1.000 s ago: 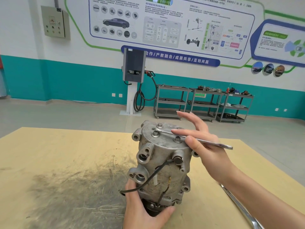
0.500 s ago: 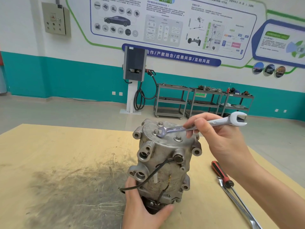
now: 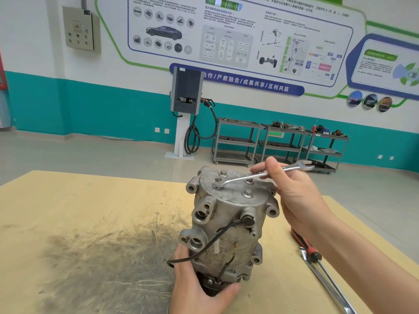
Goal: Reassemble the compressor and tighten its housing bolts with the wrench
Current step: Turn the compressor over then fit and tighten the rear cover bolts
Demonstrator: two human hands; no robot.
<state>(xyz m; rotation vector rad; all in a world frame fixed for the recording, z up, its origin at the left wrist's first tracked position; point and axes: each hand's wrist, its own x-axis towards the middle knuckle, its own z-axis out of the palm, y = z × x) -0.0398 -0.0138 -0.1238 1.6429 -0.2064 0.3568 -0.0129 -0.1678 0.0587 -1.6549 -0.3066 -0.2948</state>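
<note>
The left hand (image 3: 199, 288) curls around the base of the compressor (image 3: 226, 223), which stands upright on the yellowish desk (image 3: 79, 211), its long axis vertical. The housing is dull grey cast metal, stained, with round ports on its side and a black wire (image 3: 204, 248) looping across it. Right of it, a red-handled screwdriver (image 3: 306, 248) lies on the desk. The right hand (image 3: 292, 191) pinches the wrench (image 3: 260, 174), whose near end sits on a top bolt (image 3: 218, 185) while its open end points right. Far back, grey carts (image 3: 235, 141) hold small parts.
</note>
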